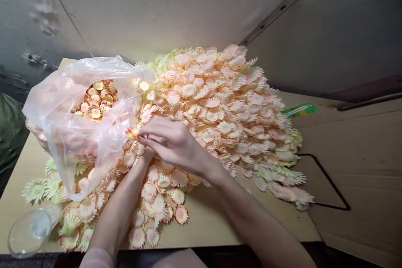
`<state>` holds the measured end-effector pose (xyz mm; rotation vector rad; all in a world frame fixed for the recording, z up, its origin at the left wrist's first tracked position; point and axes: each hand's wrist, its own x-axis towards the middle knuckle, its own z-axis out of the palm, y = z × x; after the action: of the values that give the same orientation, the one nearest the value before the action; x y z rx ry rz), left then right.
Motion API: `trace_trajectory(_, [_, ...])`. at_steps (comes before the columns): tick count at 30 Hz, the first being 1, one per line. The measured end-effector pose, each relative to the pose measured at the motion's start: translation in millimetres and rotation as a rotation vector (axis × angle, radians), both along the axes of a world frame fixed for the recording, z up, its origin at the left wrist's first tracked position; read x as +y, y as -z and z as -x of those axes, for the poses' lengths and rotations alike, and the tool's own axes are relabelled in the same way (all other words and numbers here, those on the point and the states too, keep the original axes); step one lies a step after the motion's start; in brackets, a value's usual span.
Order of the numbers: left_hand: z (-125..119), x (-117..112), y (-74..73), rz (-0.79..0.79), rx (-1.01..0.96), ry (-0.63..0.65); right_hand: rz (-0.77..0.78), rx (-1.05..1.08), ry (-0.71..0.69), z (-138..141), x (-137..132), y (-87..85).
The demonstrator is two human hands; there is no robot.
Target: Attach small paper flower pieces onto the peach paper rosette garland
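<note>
My right hand (172, 138) reaches across to the mouth of the clear plastic bag (63, 92). Between its closed fingertips is a small red-and-yellow flower piece (133, 134), slightly blurred. Only the wrist end of my left hand (147, 157) shows; its fingers are hidden behind my right hand, next to the pile. Inside the bag's opening lie several red-edged yellow flower pieces (99, 98). A large heap of pale pink and cream flower pieces (220, 109) spreads over the table to the right of the bag and beneath my hands.
A clear plastic cup (29, 232) lies tipped at the table's (207, 222) front left. Loose flower pieces (144, 236) reach toward the front edge. At the right are a green packet (300, 110), a bent dark metal rod (331, 182) and a cardboard box (358, 150). A wall (157, 12) stands behind.
</note>
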<state>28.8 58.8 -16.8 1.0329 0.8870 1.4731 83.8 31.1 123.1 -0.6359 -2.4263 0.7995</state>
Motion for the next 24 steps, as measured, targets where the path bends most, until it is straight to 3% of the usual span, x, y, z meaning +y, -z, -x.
trace_trajectory(3, [1.3, 0.7, -2.3, -0.010, 0.029, 0.046, 0.211, -0.121, -0.031, -66.4, -37.6, -5.3])
trace_trajectory(5, [1.8, 2.5, -1.8, -0.018, 0.069, 0.053, 0.302, -0.309, -0.016, -102.6, -62.2, -1.7])
trace_trajectory(10, [2.6, 6.7, 3.5, -0.031, 0.094, 0.046, 0.309, -0.577, 0.285, -150.7, -112.8, 32.5])
trace_trajectory(14, [3.5, 8.7, 6.7, -0.044, 0.086, 0.057, 0.181, -0.578, 0.386, -148.8, -127.6, 57.0])
trace_trajectory(18, [4.0, 9.5, 7.0, -0.049, 0.078, 0.069, 0.083, -0.522, 0.432, -124.1, -135.3, 60.4])
trace_trajectory(20, [4.1, 9.5, 6.0, -0.043, 0.086, 0.067, 0.077, -0.476, 0.381, -110.0, -141.7, 61.9])
trace_trajectory(24, [4.3, 9.3, 4.2, -0.036, 0.095, 0.066, 0.077, -0.410, 0.396, -89.1, -155.0, 77.5])
